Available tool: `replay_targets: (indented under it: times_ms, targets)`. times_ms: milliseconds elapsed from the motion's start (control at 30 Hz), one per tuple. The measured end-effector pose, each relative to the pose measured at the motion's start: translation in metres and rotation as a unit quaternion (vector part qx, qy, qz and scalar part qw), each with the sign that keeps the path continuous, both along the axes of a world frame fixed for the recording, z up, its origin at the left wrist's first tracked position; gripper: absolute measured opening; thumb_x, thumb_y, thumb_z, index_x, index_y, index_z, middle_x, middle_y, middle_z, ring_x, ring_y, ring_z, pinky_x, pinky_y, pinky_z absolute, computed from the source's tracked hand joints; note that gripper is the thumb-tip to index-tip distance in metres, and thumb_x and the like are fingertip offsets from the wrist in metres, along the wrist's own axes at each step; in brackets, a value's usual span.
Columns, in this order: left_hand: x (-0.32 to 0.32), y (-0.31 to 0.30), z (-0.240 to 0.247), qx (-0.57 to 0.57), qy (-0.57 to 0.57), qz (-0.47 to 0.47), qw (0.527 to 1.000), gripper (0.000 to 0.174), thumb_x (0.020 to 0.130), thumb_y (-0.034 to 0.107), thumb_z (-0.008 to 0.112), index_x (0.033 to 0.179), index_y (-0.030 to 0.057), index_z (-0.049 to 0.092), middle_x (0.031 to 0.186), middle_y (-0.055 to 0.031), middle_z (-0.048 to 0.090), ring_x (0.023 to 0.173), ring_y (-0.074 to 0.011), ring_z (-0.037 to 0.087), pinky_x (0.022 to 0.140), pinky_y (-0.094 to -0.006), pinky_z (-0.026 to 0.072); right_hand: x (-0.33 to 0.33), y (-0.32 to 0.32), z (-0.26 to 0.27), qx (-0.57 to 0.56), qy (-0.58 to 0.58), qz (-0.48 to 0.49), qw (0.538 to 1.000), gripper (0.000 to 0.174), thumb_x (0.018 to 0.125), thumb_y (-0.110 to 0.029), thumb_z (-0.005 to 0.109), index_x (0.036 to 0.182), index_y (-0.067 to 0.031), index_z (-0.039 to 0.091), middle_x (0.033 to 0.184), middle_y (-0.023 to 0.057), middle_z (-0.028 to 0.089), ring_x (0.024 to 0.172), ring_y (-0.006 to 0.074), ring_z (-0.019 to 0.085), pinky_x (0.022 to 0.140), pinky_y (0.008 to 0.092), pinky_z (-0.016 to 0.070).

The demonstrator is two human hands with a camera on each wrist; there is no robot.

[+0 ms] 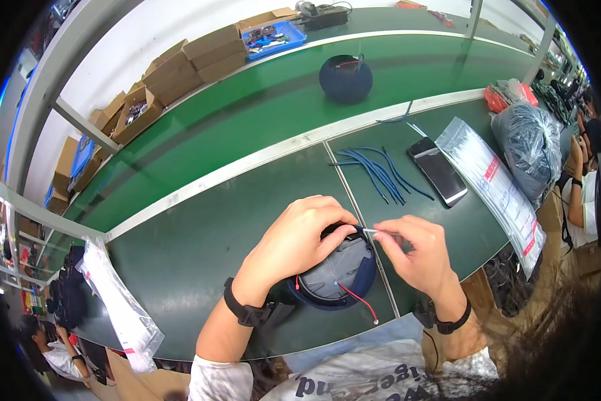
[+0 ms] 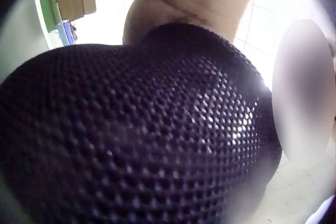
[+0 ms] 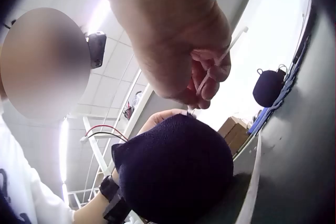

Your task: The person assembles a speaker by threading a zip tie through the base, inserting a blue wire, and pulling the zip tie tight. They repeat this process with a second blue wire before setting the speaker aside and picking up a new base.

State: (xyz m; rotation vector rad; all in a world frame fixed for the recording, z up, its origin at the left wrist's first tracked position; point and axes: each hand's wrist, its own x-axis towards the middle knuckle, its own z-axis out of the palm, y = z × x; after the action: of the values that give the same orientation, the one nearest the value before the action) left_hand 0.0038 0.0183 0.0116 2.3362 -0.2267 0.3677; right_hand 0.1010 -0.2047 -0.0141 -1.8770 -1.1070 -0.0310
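A round object in dark blue knit fabric point(image 1: 366, 279) sits on the green table, its grey inner face up and a red wire point(image 1: 358, 298) trailing from it. My left hand point(image 1: 303, 234) grips its far rim, thumb and fingers pinching the fabric edge. Close beside, my right hand point(image 1: 417, 252) pinches a thin white stick point(image 1: 373, 230) whose end meets that edge. In the right wrist view the stick point(image 3: 226, 53) runs through the curled fingers of the right hand point(image 3: 181, 50), just above the fabric ball point(image 3: 176, 169). Dark mesh fabric point(image 2: 142, 140) fills the left wrist view.
Blue cords point(image 1: 374, 170), a phone point(image 1: 438, 171) and a plastic bag of strips point(image 1: 491, 180) lie at the right. Another dark ball point(image 1: 346, 80) stands beyond the table's ledge. A plastic packet point(image 1: 118, 304) lies at the left; cardboard boxes point(image 1: 173, 73) line the back.
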Motion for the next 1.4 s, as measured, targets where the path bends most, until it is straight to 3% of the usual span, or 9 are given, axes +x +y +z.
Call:
replay_targets:
  times_ms: [200, 600, 700, 800, 1000, 1100, 1233, 1400]
  targets:
    - [-0.001, -0.006, -0.002, 0.000, -0.016, 0.010, 1.000, 0.012, 0.088, 0.005, 0.079, 0.100, 0.0043, 0.081, 0.091, -0.0118, 0.077, 0.083, -0.0304, 0.073, 0.073, -0.0385, 0.0584, -0.007, 0.010, -0.010, 0.039, -0.028, -0.017, 0.999, 0.008, 0.089, -0.003, 0.079, 0.097, -0.0025, 0.077, 0.077, 0.0089, 0.070, 0.061, 0.0208, 0.067, 0.057, 0.0342, 0.0524]
    - [0.004, -0.010, -0.009, -0.001, -0.029, 0.007, 1.000, 0.012, 0.087, 0.004, 0.079, 0.098, 0.0027, 0.080, 0.092, -0.0123, 0.078, 0.084, -0.0314, 0.074, 0.074, -0.0393, 0.0585, -0.008, 0.015, -0.011, 0.029, -0.011, 0.007, 0.999, 0.010, 0.090, 0.000, 0.077, 0.100, 0.0001, 0.075, 0.084, 0.0149, 0.074, 0.071, 0.0317, 0.072, 0.062, 0.0385, 0.0572]
    - [0.002, -0.005, -0.004, -0.021, 0.002, 0.007, 1.000, 0.011, 0.087, 0.004, 0.079, 0.098, 0.0025, 0.080, 0.092, -0.0123, 0.078, 0.085, -0.0318, 0.074, 0.075, -0.0396, 0.0585, -0.007, 0.015, -0.001, 0.042, 0.046, 0.005, 0.998, 0.007, 0.091, 0.000, 0.076, 0.099, 0.0002, 0.075, 0.085, 0.0149, 0.075, 0.071, 0.0321, 0.072, 0.062, 0.0381, 0.0572]
    - [0.001, -0.003, -0.003, -0.025, 0.003, -0.001, 1.000, 0.010, 0.088, 0.005, 0.080, 0.097, 0.0022, 0.080, 0.092, -0.0127, 0.078, 0.084, -0.0320, 0.073, 0.074, -0.0396, 0.0584, 0.004, 0.004, 0.003, -0.010, 0.026, 0.004, 1.000, 0.006, 0.092, -0.001, 0.076, 0.097, -0.0001, 0.075, 0.085, 0.0143, 0.075, 0.073, 0.0326, 0.072, 0.066, 0.0388, 0.0580]
    - [0.003, -0.008, -0.005, -0.013, -0.005, 0.008, 1.000, 0.009, 0.088, 0.006, 0.081, 0.096, 0.0016, 0.079, 0.089, -0.0133, 0.077, 0.081, -0.0317, 0.072, 0.071, -0.0398, 0.0567, -0.002, 0.016, -0.006, 0.039, 0.000, 0.024, 0.999, 0.005, 0.090, -0.002, 0.076, 0.094, -0.0011, 0.074, 0.086, 0.0129, 0.075, 0.077, 0.0319, 0.072, 0.072, 0.0413, 0.0576]
    - [0.001, -0.003, -0.001, -0.007, 0.008, 0.010, 1.000, 0.009, 0.088, 0.007, 0.082, 0.096, 0.0014, 0.080, 0.088, -0.0131, 0.077, 0.079, -0.0312, 0.071, 0.070, -0.0395, 0.0560, 0.003, 0.002, -0.001, -0.014, -0.019, 0.002, 1.000, 0.005, 0.090, -0.003, 0.077, 0.093, -0.0026, 0.074, 0.085, 0.0127, 0.075, 0.076, 0.0315, 0.071, 0.071, 0.0416, 0.0567]
    - [0.005, -0.009, -0.003, -0.003, -0.008, 0.003, 1.000, 0.009, 0.088, 0.006, 0.082, 0.096, 0.0016, 0.080, 0.086, -0.0130, 0.076, 0.078, -0.0309, 0.071, 0.068, -0.0389, 0.0557, 0.001, 0.011, -0.011, 0.034, -0.049, 0.009, 0.998, 0.005, 0.090, -0.006, 0.078, 0.093, -0.0036, 0.075, 0.084, 0.0116, 0.075, 0.074, 0.0322, 0.070, 0.072, 0.0412, 0.0567]
    - [0.002, -0.006, 0.001, -0.014, 0.012, 0.010, 1.000, 0.010, 0.087, 0.004, 0.082, 0.096, 0.0015, 0.081, 0.085, -0.0129, 0.076, 0.078, -0.0303, 0.071, 0.069, -0.0378, 0.0557, 0.004, -0.002, -0.003, 0.014, -0.040, -0.006, 0.999, 0.006, 0.089, -0.007, 0.078, 0.092, -0.0034, 0.074, 0.084, 0.0115, 0.075, 0.075, 0.0315, 0.072, 0.070, 0.0403, 0.0581]
